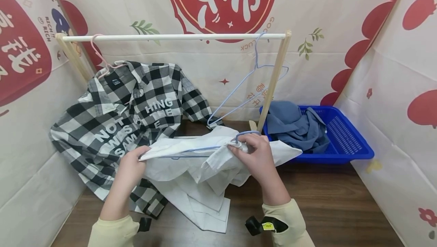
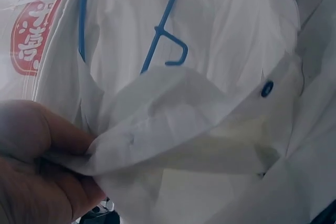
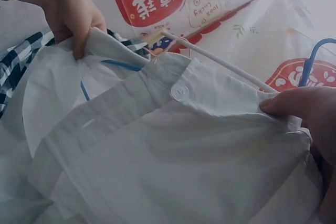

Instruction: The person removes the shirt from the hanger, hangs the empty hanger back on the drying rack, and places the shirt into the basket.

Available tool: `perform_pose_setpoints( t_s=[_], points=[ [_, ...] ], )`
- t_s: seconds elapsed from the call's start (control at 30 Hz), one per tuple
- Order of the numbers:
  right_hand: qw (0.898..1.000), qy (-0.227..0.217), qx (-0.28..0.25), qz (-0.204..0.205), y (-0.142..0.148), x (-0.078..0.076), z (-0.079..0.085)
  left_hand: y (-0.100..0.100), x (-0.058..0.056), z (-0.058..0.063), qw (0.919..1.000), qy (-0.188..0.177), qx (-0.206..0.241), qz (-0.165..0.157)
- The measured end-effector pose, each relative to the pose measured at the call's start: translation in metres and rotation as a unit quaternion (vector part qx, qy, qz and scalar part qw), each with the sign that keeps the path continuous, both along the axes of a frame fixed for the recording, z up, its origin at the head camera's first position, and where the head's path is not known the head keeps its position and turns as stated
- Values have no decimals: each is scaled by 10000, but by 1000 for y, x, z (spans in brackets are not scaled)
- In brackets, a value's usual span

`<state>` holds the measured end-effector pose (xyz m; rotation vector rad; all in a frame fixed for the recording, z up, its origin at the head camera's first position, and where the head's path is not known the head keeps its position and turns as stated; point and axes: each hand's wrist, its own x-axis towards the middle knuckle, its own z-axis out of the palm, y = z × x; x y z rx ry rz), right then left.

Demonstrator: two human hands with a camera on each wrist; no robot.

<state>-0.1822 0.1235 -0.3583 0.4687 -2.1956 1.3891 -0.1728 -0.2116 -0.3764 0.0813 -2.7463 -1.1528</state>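
A white shirt (image 1: 208, 197) is spread between both hands above the table, with a blue hanger (image 2: 169, 11) inside it. My left hand (image 1: 131, 167) pinches the shirt's edge at the left. At the collar, the right hand (image 1: 257, 156) pinches the white cloth just beside the hanger's hook, which sticks up near the fingers. A dark blue button (image 2: 267, 88) shows on the cloth in the left wrist view. In the right wrist view a clear button (image 3: 179, 92) sits near the collar. Folds hide part of the hanger.
A rack with a white rail (image 1: 174, 37) stands behind. On it hang a black-and-white checked shirt (image 1: 167, 76) on a pink hanger (image 1: 99, 53), and a bare blue hanger (image 1: 235, 89). At right, a blue basket (image 1: 351, 137) holds blue-grey clothing (image 1: 293, 125).
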Motion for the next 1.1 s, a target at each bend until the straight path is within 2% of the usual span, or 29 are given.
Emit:
perform_pose_setpoints(
  t_s=[0.17,0.3,0.43,0.53,0.67,0.83,0.97,1.1],
  points=[
    [9997,9,-28,241,4,-4,3,-9,-3,-1,9981,-83,-257,-561],
    [9992,122,-82,376,8,-7,3,-15,-6,-3,9959,-132,-39,-894],
    [9990,74,-215,389,9,-8,4,-19,-7,-4,9952,-158,341,-907],
    [9991,-46,-291,301,9,-7,4,-22,-7,-5,9937,-25,598,-944],
    [9988,-349,-345,91,8,-6,5,-23,-6,-7,9888,141,941,-1151],
    [9956,-744,-561,-40,7,-5,5,-26,-2,-11,9835,90,1318,-1239],
    [9936,-833,-753,-156,7,-4,5,-25,3,-13,9805,429,1374,-1335],
    [9917,-881,-909,-234,7,-4,5,-22,8,-12,9727,1239,1417,-1355]
  ],
)
